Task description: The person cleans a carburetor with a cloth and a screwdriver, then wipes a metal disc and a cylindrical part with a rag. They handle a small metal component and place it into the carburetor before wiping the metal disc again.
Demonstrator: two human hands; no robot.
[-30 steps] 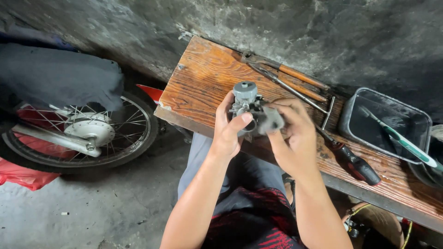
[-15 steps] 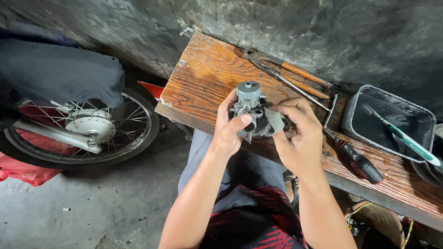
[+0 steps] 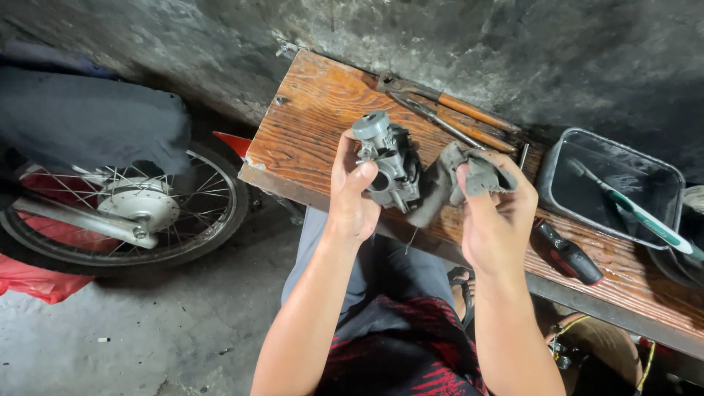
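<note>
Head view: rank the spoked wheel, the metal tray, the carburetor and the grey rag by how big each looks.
1. spoked wheel, partly hidden
2. metal tray
3. carburetor in the left hand and grey rag in the right hand: alike, both nearer the camera, so not ranked.

Dull grey cast-metal carburettor [image 3: 386, 161], matt grimy grey cloth [image 3: 456, 176], rough-grained, worn wooden bench [image 3: 315, 121]

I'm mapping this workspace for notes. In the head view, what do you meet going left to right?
Spoked wheel → left hand → grey metal engine part → grey rag → right hand → red-and-black screwdriver → grey tray holding a green toothbrush.
</note>
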